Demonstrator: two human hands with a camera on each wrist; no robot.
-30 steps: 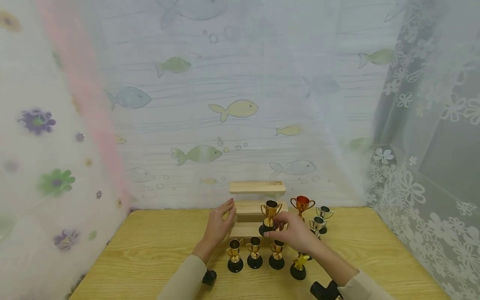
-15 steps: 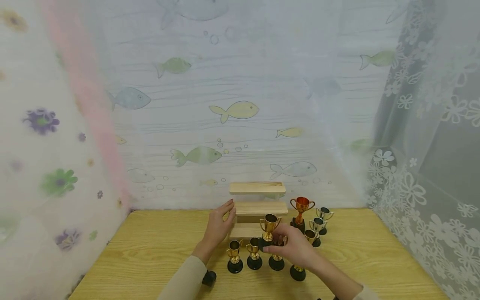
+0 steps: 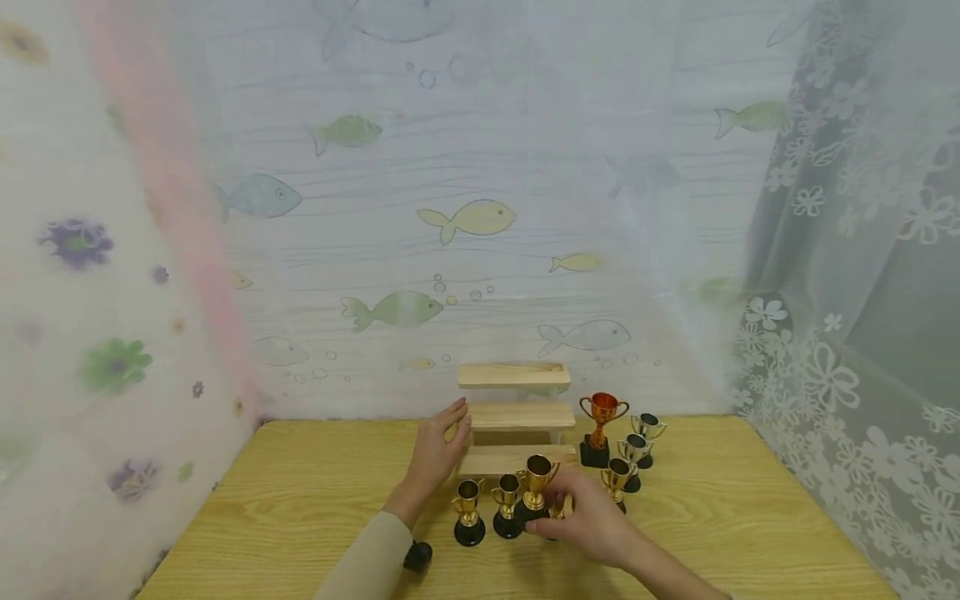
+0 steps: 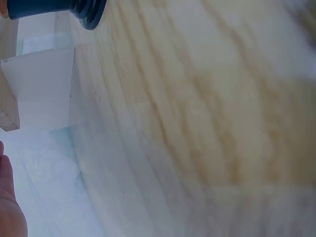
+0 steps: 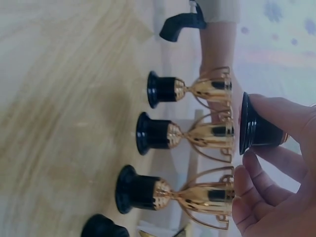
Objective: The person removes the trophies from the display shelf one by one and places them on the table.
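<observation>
My right hand (image 3: 592, 517) pinches a small gold trophy cup (image 3: 537, 475) by its black base (image 5: 261, 126), thumb on one side and fingers on the other. In the right wrist view that base hangs apart from the table, beside three standing gold trophies (image 5: 210, 134). Two of them (image 3: 468, 510) (image 3: 507, 500) stand plainly in the head view; the third is mostly behind the held cup and hand. My left hand (image 3: 441, 442) has its fingers extended along the left side of a three-step wooden stand (image 3: 517, 415). Only part of that hand (image 4: 10, 202) enters the left wrist view.
Right of the stand are a larger red-orange trophy (image 3: 600, 425), silver trophies (image 3: 636, 450) and another gold trophy (image 3: 617, 479). A black object (image 3: 417, 556) is by the left sleeve. The wood-grain table (image 3: 315, 483) reaches back to a fish-patterned curtain (image 3: 480, 218).
My right hand has brought the gold trophy down and toward me, from before the stand's steps to over the front row. The left hand stays at the stand.
</observation>
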